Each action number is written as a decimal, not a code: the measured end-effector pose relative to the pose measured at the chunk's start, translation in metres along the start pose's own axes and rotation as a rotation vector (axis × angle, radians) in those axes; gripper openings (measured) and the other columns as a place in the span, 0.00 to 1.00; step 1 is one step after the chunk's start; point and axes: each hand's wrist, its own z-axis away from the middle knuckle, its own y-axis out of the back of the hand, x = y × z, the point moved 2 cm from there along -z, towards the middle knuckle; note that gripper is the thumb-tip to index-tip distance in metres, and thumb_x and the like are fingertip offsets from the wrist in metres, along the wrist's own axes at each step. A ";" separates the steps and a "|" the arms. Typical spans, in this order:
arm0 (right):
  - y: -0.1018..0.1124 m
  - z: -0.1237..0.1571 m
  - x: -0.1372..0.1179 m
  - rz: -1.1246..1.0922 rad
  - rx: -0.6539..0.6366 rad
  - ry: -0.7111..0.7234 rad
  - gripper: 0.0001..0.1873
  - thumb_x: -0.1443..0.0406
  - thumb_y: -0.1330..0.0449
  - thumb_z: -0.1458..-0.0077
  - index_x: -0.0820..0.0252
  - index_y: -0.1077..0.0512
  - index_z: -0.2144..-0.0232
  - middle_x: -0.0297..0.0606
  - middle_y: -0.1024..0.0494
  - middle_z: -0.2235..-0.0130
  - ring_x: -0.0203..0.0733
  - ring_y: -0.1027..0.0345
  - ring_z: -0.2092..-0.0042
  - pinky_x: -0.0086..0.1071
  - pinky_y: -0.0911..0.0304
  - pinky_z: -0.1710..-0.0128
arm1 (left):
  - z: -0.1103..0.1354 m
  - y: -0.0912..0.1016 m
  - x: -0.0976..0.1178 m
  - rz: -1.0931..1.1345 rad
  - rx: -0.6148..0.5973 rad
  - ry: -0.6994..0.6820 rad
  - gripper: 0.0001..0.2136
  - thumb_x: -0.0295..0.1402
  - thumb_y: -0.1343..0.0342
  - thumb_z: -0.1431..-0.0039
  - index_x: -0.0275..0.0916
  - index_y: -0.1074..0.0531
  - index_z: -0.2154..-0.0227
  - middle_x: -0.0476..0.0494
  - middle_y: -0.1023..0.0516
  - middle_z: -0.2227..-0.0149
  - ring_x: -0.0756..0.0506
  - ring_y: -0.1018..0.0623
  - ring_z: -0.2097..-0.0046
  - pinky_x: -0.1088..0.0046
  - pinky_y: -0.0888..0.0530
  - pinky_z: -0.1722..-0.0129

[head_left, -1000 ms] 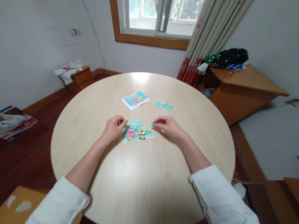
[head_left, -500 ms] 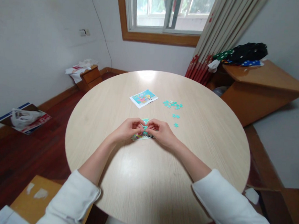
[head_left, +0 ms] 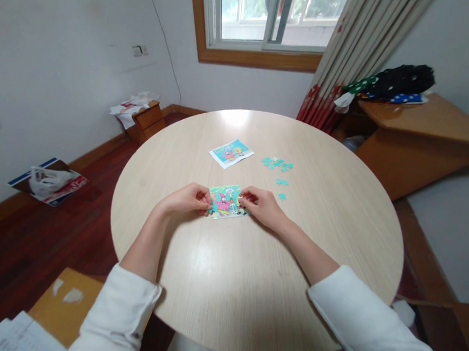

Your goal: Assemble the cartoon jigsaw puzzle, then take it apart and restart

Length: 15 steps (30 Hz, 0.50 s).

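Puzzle point(head_left: 227, 202) lies flat on table point(head_left: 249, 295). Left hand point(head_left: 187, 199) pinches its left edge with curled fingers; right hand point(head_left: 262, 206) pinches its right edge. Loose pieces point(head_left: 276, 163) lie beyond puzzle, to the right; picture point(head_left: 231, 153) lies farther behind puzzle.

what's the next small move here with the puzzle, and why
Probably the right hand should reach for the nearest loose piece, just beyond it on the table. Both hands sit at the sides of the puzzle, the left hand opposite, and several teal pieces lie apart from it, so it may be unfinished.
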 end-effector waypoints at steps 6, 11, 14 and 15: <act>0.001 0.000 0.000 0.043 -0.002 0.016 0.05 0.66 0.43 0.49 0.62 0.27 0.70 0.35 0.24 0.74 0.35 0.31 0.71 0.28 0.38 0.70 | -0.002 0.002 -0.004 0.000 0.013 0.019 0.08 0.30 0.39 0.55 0.34 0.33 0.78 0.47 0.26 0.80 0.52 0.27 0.77 0.79 0.34 0.76; 0.001 0.001 0.001 0.068 -0.001 0.028 0.05 0.67 0.43 0.49 0.62 0.27 0.70 0.34 0.24 0.74 0.34 0.32 0.72 0.28 0.39 0.70 | -0.004 0.003 -0.007 0.014 -0.008 0.000 0.08 0.31 0.40 0.54 0.34 0.32 0.78 0.48 0.27 0.80 0.52 0.28 0.76 0.77 0.34 0.75; 0.001 0.001 0.001 0.075 -0.005 0.029 0.05 0.67 0.43 0.49 0.62 0.27 0.70 0.34 0.24 0.74 0.34 0.33 0.72 0.28 0.39 0.70 | -0.005 0.003 -0.007 -0.012 0.009 -0.039 0.06 0.31 0.41 0.53 0.32 0.29 0.77 0.48 0.27 0.79 0.53 0.29 0.76 0.77 0.35 0.74; 0.001 0.001 0.001 0.075 -0.006 0.029 0.05 0.67 0.43 0.49 0.62 0.27 0.70 0.34 0.24 0.74 0.34 0.33 0.72 0.28 0.39 0.70 | -0.005 0.003 -0.007 -0.029 0.019 -0.052 0.06 0.31 0.42 0.53 0.32 0.28 0.76 0.48 0.27 0.79 0.53 0.30 0.75 0.77 0.35 0.74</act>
